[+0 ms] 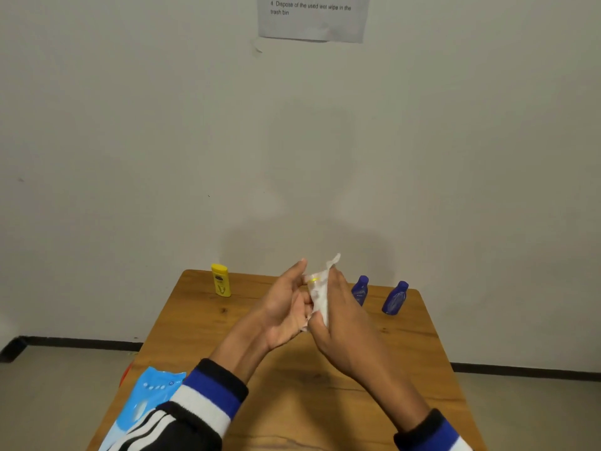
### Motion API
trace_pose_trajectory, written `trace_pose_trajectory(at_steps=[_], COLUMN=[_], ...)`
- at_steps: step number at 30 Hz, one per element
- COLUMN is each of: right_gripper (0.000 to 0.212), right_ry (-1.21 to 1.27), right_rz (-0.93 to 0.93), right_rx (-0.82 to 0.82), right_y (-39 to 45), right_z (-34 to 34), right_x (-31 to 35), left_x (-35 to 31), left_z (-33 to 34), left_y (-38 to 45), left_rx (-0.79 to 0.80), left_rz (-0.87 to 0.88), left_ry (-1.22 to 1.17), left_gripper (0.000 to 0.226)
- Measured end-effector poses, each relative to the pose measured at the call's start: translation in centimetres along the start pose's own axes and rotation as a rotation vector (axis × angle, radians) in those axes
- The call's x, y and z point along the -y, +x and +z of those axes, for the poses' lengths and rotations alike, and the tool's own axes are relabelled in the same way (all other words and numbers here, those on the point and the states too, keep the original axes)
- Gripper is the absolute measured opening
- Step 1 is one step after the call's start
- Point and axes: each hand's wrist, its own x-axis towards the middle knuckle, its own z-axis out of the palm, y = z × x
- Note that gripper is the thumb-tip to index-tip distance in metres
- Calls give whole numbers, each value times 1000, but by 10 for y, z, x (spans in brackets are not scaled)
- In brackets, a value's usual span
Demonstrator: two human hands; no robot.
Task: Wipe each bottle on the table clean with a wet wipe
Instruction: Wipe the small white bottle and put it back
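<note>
Wooden table (406,369) below; above it, left hand (286,307) grips a small clear bottle (313,281), upright, cap end leaning away. Right hand (338,314) clasps the wet wipe (322,304) round it.

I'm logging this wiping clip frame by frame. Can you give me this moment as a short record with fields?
held item: small clear bottle, mostly covered by the wet wipe
left hand: supports the bottle
right hand: fingers press the wipe around the bottle
standing on table: yellow bottle far left; two blue bottles far right
wipes pack: near left corner
wall: paper notice
</note>
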Motion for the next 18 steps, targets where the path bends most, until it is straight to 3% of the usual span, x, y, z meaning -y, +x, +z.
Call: trace_pose_trajectory(at_steps=[3, 6, 8, 14, 18], right_gripper=[39, 16, 15, 42, 23], right_ry=[91, 129, 224, 353, 588], right_rz=[34, 57, 109, 227, 268], right_rx=[-112, -186, -222, -292, -110], right_y=[-2, -3, 1, 10, 10], right_z=[-2, -11, -19, -34, -40], right_x=[-3, -3, -3, -8, -7], left_x=[-1, 3, 4, 4, 2], left_z=[-3, -4, -1, 3, 6], left_y=[-7, -9, -9, -14, -15], left_rx=[-42, -88, -99, -11, -42], left_rz=[42, 107, 141, 205, 277], left_ry=[165, 262, 294, 410, 440], left_gripper=[20, 26, 31, 27, 23])
